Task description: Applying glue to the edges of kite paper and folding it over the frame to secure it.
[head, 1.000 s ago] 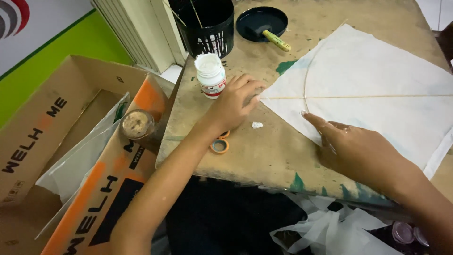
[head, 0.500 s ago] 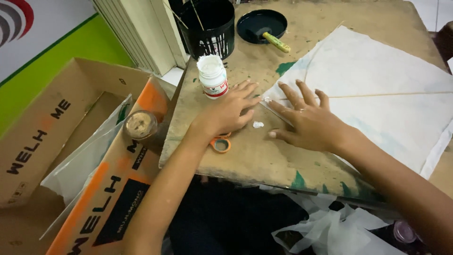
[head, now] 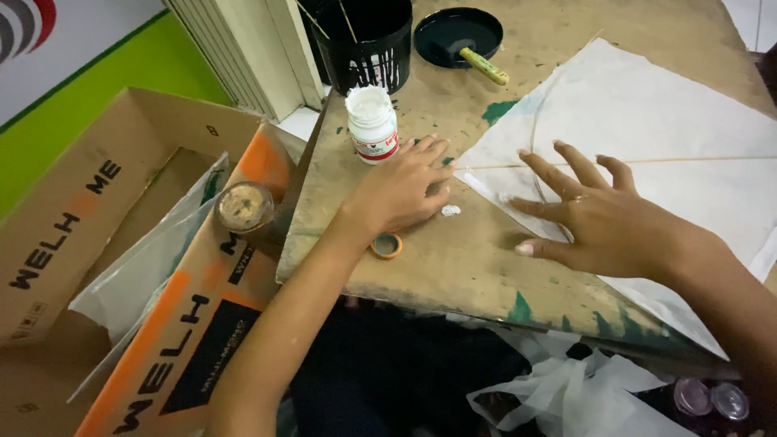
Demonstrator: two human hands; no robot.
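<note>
A white paper kite sheet (head: 647,121) with thin stick spars lies on a worn wooden table (head: 453,267). My right hand (head: 599,218) lies flat on the sheet's lower left part, fingers spread. My left hand (head: 401,190) rests on the table at the sheet's left corner, fingertips touching the paper edge. A blob of white glue (head: 451,210) sits on the wood between the hands. Just beyond the left hand stands an open white glue jar (head: 372,125) with a red label. An orange jar lid (head: 387,245) lies near my left wrist.
A black pot (head: 364,40) with sticks and a black dish (head: 457,34) holding a yellow-handled brush stand at the table's far side. Left of the table is an open cardboard box (head: 97,202) with plastic sheeting and a round tin (head: 244,207). White plastic bags (head: 566,388) lie below.
My right hand has slid left along the sheet towards the left hand and spread flat near the corner. The left hand has stayed at the corner.
</note>
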